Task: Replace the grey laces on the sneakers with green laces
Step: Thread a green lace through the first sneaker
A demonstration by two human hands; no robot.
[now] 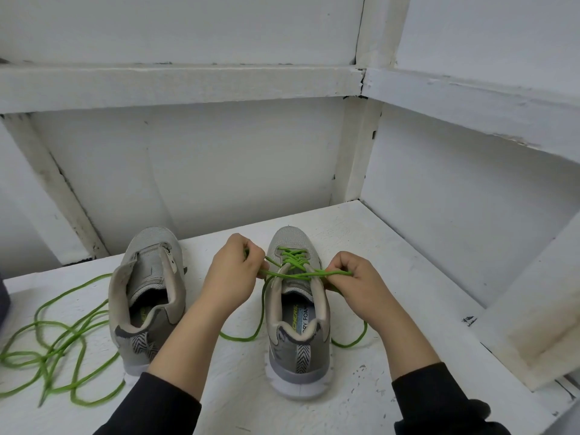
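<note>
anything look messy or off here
The spare green cord lace lies in a tangled heap left of the unlaced grey mesh sneaker; the white painted shelf shows chipped paint near its right edge.

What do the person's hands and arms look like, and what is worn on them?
The left hand and right hand are bare: no gloves, rings or watch visible. The left sleeve and right sleeve are black, ending partway up the forearms.
</note>
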